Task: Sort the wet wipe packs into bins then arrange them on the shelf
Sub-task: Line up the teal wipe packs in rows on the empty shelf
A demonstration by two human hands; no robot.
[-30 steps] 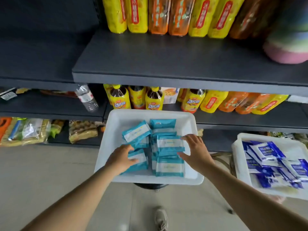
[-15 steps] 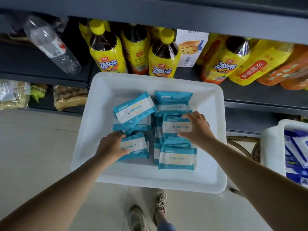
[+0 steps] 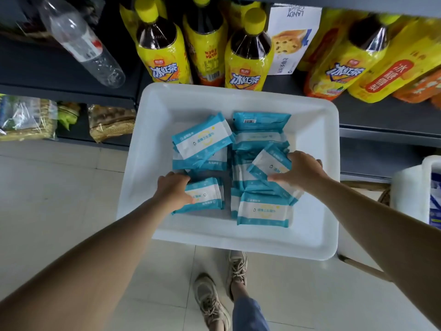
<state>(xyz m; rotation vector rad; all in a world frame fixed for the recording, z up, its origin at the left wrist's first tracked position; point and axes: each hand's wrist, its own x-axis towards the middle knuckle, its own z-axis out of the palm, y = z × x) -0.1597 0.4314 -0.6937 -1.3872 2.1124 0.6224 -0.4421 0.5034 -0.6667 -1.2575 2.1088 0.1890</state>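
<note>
A white bin (image 3: 152,144) in front of me holds several teal-and-white wet wipe packs. My left hand (image 3: 173,191) grips a small stack of packs (image 3: 206,195) at the bin's near left. My right hand (image 3: 301,172) holds a tilted pack (image 3: 268,164) lifted off the right-hand pile. Another pack (image 3: 202,138) lies slanted on the far left pile, and one pack (image 3: 263,210) lies flat near the front.
A second white bin (image 3: 410,189) with dark blue packs stands at the right edge. Yellow iced-tea bottles (image 3: 162,46), a clear empty bottle (image 3: 81,41) and a white box (image 3: 292,39) fill the dark shelf behind. My feet (image 3: 214,302) stand on the tiled floor below.
The view has come closer and lower over the bin. My right hand has closed round a pack and tipped it up; my left hand has kept its grip on the near left stack.
</note>
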